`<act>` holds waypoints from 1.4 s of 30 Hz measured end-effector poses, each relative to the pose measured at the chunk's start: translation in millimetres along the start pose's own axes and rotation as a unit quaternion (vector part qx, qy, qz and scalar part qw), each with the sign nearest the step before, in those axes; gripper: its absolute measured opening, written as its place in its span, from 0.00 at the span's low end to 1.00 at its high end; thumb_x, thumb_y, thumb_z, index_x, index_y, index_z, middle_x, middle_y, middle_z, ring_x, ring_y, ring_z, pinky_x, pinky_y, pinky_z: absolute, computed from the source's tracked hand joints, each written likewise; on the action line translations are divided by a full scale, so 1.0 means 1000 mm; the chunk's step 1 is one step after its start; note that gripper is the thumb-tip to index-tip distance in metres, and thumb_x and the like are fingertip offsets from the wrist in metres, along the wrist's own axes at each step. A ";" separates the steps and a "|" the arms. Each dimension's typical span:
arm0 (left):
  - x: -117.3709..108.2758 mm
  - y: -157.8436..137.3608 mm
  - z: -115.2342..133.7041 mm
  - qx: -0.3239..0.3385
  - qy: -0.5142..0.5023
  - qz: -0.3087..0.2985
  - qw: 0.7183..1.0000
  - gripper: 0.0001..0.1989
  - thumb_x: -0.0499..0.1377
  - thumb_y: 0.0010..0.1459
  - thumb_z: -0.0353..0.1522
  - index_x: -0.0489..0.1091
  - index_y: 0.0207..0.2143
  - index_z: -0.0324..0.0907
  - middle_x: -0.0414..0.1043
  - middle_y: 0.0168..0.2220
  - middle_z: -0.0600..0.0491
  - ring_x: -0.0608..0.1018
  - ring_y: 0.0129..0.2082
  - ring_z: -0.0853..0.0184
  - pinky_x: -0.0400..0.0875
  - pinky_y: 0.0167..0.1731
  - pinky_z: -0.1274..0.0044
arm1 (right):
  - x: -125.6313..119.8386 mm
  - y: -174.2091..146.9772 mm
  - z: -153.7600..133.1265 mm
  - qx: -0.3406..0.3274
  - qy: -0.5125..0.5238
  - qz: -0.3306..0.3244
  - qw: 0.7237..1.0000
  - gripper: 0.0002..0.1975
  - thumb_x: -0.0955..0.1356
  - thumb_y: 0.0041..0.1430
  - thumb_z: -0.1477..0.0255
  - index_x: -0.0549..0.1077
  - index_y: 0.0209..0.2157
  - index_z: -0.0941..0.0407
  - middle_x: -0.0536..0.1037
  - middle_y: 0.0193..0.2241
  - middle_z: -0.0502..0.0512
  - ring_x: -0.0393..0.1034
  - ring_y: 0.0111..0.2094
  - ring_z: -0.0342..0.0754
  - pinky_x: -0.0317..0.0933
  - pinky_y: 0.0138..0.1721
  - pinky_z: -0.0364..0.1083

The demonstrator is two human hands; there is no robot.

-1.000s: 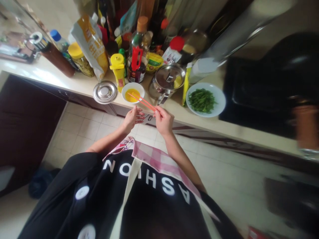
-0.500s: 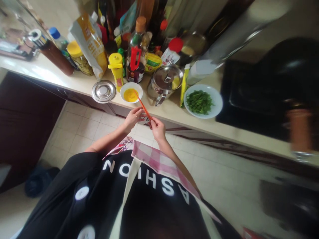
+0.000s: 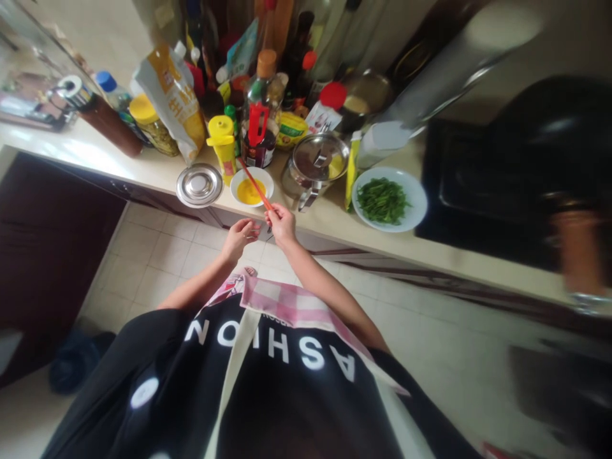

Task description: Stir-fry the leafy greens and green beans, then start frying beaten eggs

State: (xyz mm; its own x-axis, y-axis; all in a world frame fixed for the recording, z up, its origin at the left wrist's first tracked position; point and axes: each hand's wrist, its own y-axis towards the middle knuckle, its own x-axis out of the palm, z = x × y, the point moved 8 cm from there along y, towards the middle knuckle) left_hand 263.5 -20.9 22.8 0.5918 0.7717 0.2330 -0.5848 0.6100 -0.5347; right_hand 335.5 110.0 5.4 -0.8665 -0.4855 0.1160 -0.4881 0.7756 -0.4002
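Observation:
In my right hand [image 3: 281, 224] I grip a pair of orange-red chopsticks [image 3: 255, 181], at the counter's front edge. They slant up and left across a small white bowl [image 3: 270, 183], their far ends above its back rim. Yellow liquid that looks like beaten egg [image 3: 247, 193] lies in the bowl. Just left of the right hand, my left hand [image 3: 240, 239] hangs below the counter edge, its fingers loosely curved and nothing visible in them. Beside the bowl are a round metal lid [image 3: 199, 185] and a yellow squeeze bottle [image 3: 222, 143].
A lidded steel pot [image 3: 319, 159] stands right of the bowl, then a plate [image 3: 417, 207] of chopped greens [image 3: 383, 201]. Farther right is a black stove with a dark wok [image 3: 559, 127]. Bottles, jars and a seasoning bag [image 3: 174, 102] crowd the counter's back.
The right hand has moved up and left with the chopsticks, which now reach past the bowl's back rim. My left hand has drawn away from them, left and down.

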 end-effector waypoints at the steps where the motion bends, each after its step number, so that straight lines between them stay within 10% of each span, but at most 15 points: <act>1: -0.004 -0.003 -0.004 -0.001 0.005 -0.001 1.000 0.14 0.65 0.58 0.38 0.70 0.41 0.38 0.77 0.36 0.48 0.78 0.30 0.71 0.72 0.33 0.78 | 0.003 0.000 0.001 0.007 0.005 -0.002 1.000 0.08 0.64 0.60 0.77 0.72 0.40 0.60 0.73 0.25 0.48 0.64 0.24 0.36 0.59 0.26 0.36; 10: -0.022 -0.006 -0.031 -0.036 0.043 0.019 0.998 0.19 0.67 0.49 0.42 0.71 0.39 0.39 0.76 0.34 0.49 0.77 0.30 0.70 0.70 0.34 0.76 | 0.018 0.005 0.007 -0.003 -0.033 -0.028 0.999 0.13 0.66 0.64 0.67 0.69 0.48 0.57 0.75 0.26 0.48 0.71 0.25 0.40 0.68 0.30 0.39; 17: -0.015 -0.005 -0.037 -0.013 0.085 -0.004 0.996 0.27 0.70 0.43 0.47 0.73 0.39 0.38 0.78 0.37 0.47 0.78 0.33 0.67 0.71 0.35 0.75 | -0.065 -0.027 -0.028 -0.158 -0.269 0.049 0.949 0.09 0.68 0.61 0.66 0.70 0.38 0.56 0.77 0.32 0.53 0.73 0.33 0.44 0.68 0.38 0.43; 23: 0.050 -0.019 -0.047 0.144 0.170 -0.057 0.973 0.33 0.68 0.49 0.46 0.67 0.54 0.42 0.68 0.57 0.39 0.76 0.52 0.58 0.72 0.48 0.69 | -0.153 -0.021 -0.109 -0.191 -0.470 0.207 0.837 0.26 0.71 0.58 0.61 0.68 0.53 0.61 0.70 0.51 0.68 0.70 0.47 0.55 0.67 0.47 0.51; 29: 0.115 -0.012 -0.019 0.323 0.232 0.042 0.917 0.31 0.62 0.61 0.37 0.57 0.64 0.44 0.55 0.63 0.37 0.65 0.64 0.58 0.61 0.62 0.66 | -0.142 0.026 -0.136 -0.141 -0.555 0.127 0.810 0.19 0.66 0.65 0.63 0.73 0.51 0.62 0.70 0.52 0.72 0.73 0.46 0.57 0.66 0.48 0.53; 35: 0.141 0.019 0.013 0.380 0.191 0.125 0.896 0.25 0.63 0.58 0.37 0.63 0.55 0.39 0.67 0.53 0.41 0.73 0.54 0.61 0.64 0.56 0.72 | -0.156 0.032 -0.153 -0.187 -0.517 0.135 0.824 0.16 0.58 0.70 0.72 0.75 0.46 0.63 0.78 0.41 0.70 0.74 0.44 0.55 0.64 0.49 0.50; 42: 0.152 0.040 0.041 0.302 0.214 0.162 0.915 0.14 0.62 0.58 0.41 0.63 0.27 0.44 0.65 0.25 0.57 0.70 0.30 0.68 0.65 0.37 0.79 | -0.184 0.083 -0.154 -0.186 -0.251 0.105 0.944 0.14 0.57 0.71 0.70 0.71 0.42 0.60 0.79 0.36 0.60 0.77 0.32 0.46 0.67 0.32 0.41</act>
State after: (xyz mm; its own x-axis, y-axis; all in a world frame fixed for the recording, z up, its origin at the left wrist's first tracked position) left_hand 307.0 128.2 70.2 0.4199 0.8675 -0.2666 -0.8915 0.4494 0.0581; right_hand 438.6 326.3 91.2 -0.8355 -0.3626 -0.4129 -0.3946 0.9188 -0.0083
